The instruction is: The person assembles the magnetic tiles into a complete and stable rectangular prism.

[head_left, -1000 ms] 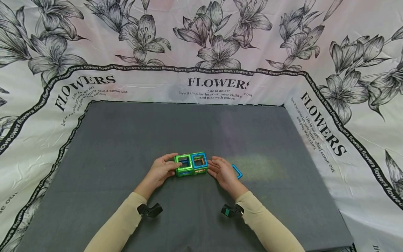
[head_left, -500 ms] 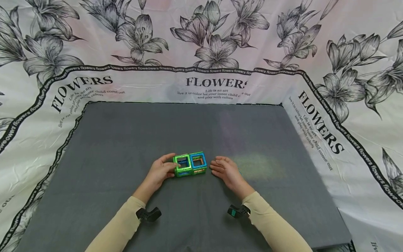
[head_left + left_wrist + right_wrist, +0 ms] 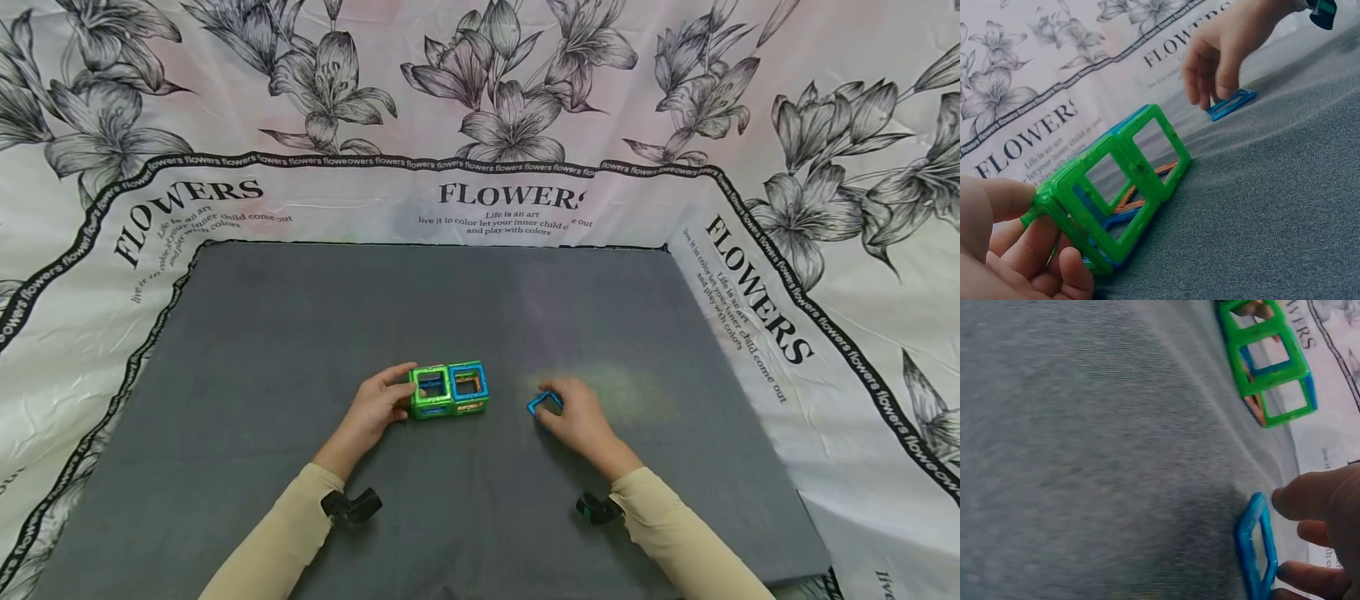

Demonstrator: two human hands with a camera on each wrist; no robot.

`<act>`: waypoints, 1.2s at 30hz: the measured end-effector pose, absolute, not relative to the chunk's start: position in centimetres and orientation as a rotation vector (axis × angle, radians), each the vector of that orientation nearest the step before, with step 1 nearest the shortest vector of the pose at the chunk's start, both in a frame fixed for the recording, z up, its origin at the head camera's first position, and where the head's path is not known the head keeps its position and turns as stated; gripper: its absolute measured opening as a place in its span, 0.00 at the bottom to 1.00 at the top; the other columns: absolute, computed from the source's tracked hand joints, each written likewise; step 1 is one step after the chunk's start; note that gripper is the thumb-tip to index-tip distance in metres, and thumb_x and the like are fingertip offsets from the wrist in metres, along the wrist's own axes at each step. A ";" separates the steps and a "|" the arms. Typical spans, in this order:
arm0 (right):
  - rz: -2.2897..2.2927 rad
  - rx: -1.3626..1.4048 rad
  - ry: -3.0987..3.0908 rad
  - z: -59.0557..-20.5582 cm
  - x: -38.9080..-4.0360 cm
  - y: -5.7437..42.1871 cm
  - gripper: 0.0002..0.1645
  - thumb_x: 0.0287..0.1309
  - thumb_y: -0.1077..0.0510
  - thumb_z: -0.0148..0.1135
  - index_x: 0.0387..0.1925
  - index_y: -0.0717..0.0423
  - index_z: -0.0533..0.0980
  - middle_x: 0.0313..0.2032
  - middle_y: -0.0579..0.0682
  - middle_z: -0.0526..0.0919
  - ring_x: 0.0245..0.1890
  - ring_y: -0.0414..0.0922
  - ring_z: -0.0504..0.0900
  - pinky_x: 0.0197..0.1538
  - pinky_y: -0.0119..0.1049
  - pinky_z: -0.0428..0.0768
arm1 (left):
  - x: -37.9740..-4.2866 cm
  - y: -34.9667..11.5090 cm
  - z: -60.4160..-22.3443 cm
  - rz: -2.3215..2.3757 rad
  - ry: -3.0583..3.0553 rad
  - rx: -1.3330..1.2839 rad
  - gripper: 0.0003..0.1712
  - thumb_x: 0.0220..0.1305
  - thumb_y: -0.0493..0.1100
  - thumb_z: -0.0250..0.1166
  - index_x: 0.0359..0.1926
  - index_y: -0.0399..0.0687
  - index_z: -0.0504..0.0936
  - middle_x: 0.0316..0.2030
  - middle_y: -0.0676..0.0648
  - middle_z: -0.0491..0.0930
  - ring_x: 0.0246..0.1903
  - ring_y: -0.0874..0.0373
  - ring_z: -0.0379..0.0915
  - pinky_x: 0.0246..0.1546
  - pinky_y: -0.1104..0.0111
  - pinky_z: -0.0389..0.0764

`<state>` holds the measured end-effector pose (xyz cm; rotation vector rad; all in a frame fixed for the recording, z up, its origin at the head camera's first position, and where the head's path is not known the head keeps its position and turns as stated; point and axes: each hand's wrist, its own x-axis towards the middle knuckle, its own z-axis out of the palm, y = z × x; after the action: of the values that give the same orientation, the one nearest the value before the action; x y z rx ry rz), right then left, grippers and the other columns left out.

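Note:
A two-cube block of green and blue magnetic tiles (image 3: 454,408), with some orange inside, stands on the grey table. My left hand (image 3: 370,412) grips its left end; the left wrist view shows the thumb on top of the green block (image 3: 1138,167) and the fingers curled at its end. To the right and apart from the block, my right hand (image 3: 585,421) pinches a single blue square magnetic tile (image 3: 531,407). In the right wrist view the thumb and fingertips are at the edge of the tilted blue tile (image 3: 1245,547).
The grey cloth-covered table (image 3: 337,308) extends around both hands. Behind it and along its sides lies white fabric (image 3: 360,217) printed with flowers and lettering. A black band with a small device (image 3: 352,505) sits on each wrist.
My right hand has moved right, away from the block's end, and now holds the blue tile that lay beside it. My left hand keeps its grip on the block.

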<state>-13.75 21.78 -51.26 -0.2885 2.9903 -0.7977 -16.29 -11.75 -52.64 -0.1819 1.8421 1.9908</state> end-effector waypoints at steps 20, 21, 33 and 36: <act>-0.682 -0.237 2.908 -50.2 -14.2 21.8 0.24 0.60 0.55 0.68 0.57 0.58 0.80 0.51 0.59 0.86 0.46 0.55 0.84 0.45 0.52 0.82 | -16.5 -12.0 -53.2 1.996 1.789 -0.152 0.31 0.77 0.39 0.55 0.77 0.45 0.63 0.33 0.61 0.86 0.27 0.65 0.72 0.28 0.72 0.72; -0.701 -0.220 2.883 -49.9 -14.3 21.9 0.24 0.62 0.54 0.67 0.58 0.57 0.80 0.52 0.59 0.86 0.46 0.55 0.85 0.45 0.51 0.83 | -16.5 -12.0 -53.1 2.000 1.788 -0.151 0.31 0.77 0.39 0.55 0.77 0.45 0.63 0.33 0.61 0.86 0.27 0.65 0.72 0.28 0.72 0.73; -0.956 -0.122 2.707 -48.1 -15.8 22.7 0.25 0.70 0.59 0.57 0.66 0.59 0.76 0.48 0.62 0.89 0.17 0.43 0.75 0.23 0.35 0.68 | -16.6 -12.1 -53.2 2.014 1.752 -0.151 0.31 0.76 0.39 0.56 0.77 0.44 0.63 0.34 0.60 0.85 0.28 0.65 0.72 0.27 0.73 0.74; -1.129 -0.036 2.625 -48.2 -16.0 22.3 0.25 0.70 0.58 0.58 0.67 0.58 0.75 0.45 0.60 0.90 0.19 0.38 0.75 0.26 0.36 0.75 | -16.6 -12.2 -53.3 2.016 1.751 -0.159 0.31 0.77 0.38 0.55 0.77 0.44 0.63 0.34 0.60 0.85 0.28 0.65 0.72 0.27 0.73 0.73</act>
<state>-16.04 22.28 -48.22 -0.0359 2.6254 -1.1289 -16.57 -12.18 -53.32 -0.1587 1.7514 2.0159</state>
